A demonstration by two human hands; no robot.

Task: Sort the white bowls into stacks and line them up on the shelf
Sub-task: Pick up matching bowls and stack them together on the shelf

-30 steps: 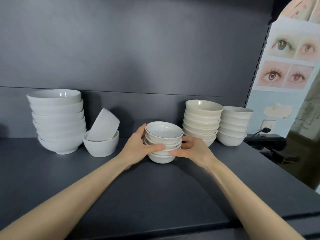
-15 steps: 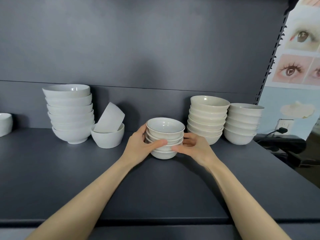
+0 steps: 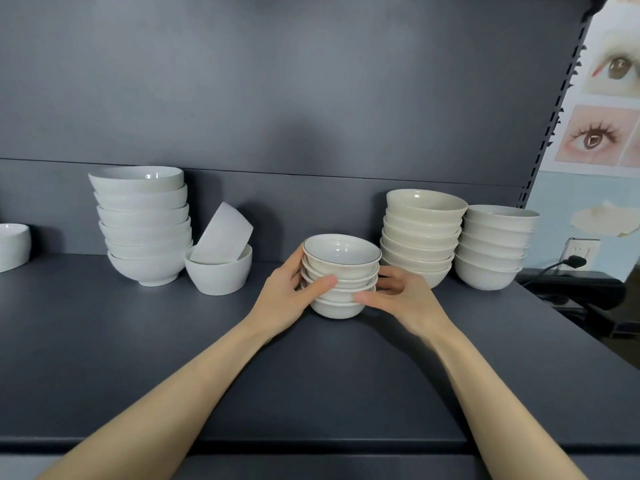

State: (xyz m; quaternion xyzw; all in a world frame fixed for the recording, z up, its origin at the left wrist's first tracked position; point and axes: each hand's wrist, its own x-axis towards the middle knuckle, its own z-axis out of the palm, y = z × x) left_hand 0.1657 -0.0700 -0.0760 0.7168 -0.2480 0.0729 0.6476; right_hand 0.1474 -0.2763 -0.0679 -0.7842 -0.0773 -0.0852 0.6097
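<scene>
Right, both hands clamped on the small bowl stack point(image 3: 341, 277) at frame centre: left hand point(image 3: 285, 301) and right hand point(image 3: 403, 299) wrap opposite sides, thumbs in front. About 4 glazed bowls; I judge them rigid, slick, chippable, hefty together. Best grip low, supporting the bottom bowl. Dark shelf point(image 3: 311, 375) looks smooth and flat. White stack point(image 3: 142, 223) at left, cream stack point(image 3: 420, 233) at right, eye poster point(image 3: 602, 133) upper right.

On the shelf point(image 3: 138, 341) a low stack of bowls point(image 3: 341, 271) stands in the middle, held between the left hand point(image 3: 284, 299) and the right hand point(image 3: 405, 299). To its left is a bowl point(image 3: 218, 275) with a tilted bowl point(image 3: 221, 233) inside, then a tall stack point(image 3: 143, 223), then a single bowl point(image 3: 12, 245) at the far edge. To its right are two stacks point(image 3: 420, 237), just beside each other.
</scene>
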